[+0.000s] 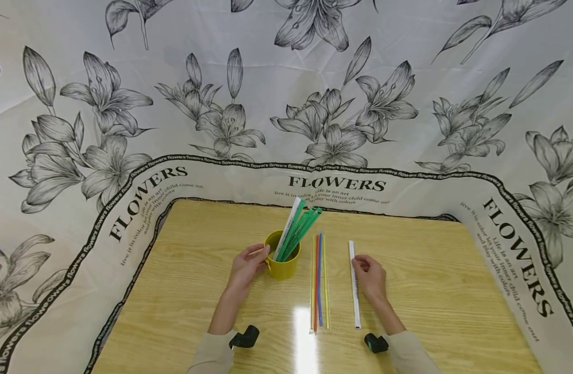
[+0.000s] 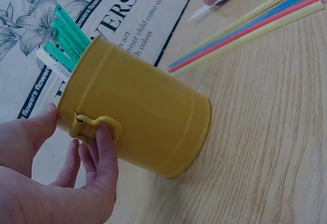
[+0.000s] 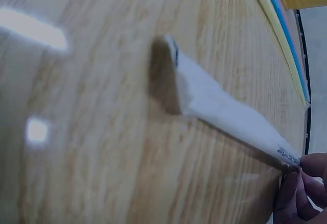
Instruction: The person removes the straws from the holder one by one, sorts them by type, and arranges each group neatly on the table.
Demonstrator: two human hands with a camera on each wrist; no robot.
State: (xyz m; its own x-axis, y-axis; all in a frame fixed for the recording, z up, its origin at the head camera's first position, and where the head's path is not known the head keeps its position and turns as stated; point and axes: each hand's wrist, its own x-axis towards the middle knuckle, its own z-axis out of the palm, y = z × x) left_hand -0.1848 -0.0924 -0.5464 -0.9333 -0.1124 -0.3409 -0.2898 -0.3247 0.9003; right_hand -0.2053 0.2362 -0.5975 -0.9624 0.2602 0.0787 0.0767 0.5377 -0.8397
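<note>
Left hand (image 1: 247, 266) grips the yellow cup (image 1: 282, 259); right hand (image 1: 369, 275) seemingly pinches the white straw (image 1: 354, 291) off the counter (image 1: 431, 291), cup next.

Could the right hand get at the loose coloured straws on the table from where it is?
Probably yes. The right hand pinches the white wrapped straw just beside the coloured straws, with only bare table between them, though it would need to let go first.

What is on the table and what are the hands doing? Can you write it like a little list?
table: wooden table, flowered cloth behind
left hand: holds the yellow cup by its handle
cup holds: green and white wrapped straws
right hand: pinches the white wrapped straw, far end lifted
between the hands: coloured straws lying flat
</note>
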